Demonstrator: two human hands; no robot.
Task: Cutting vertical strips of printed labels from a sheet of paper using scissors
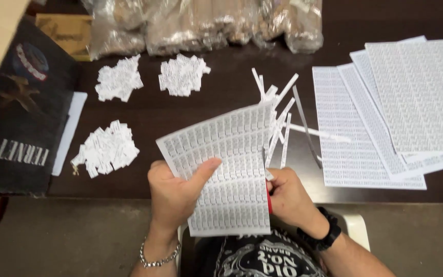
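Note:
My left hand (176, 194) grips a white printed sheet (226, 164) of small labels, thumb on its face, held tilted over the table's near edge. My right hand (289, 197) sits at the sheet's right edge, closed on red-handled scissors (268, 197) that are mostly hidden behind the paper. Several narrow cut strips (283, 120) fan out beyond the sheet's upper right corner. A silver chain bracelet is on my left wrist and a black watch on my right.
Three heaps of small cut labels (119, 78) (182, 74) (106, 149) lie on the dark table (221, 92). Uncut printed sheets (396, 113) overlap at right. Clear plastic bags (206, 23) line the far edge. A dark board (19, 113) lies at left.

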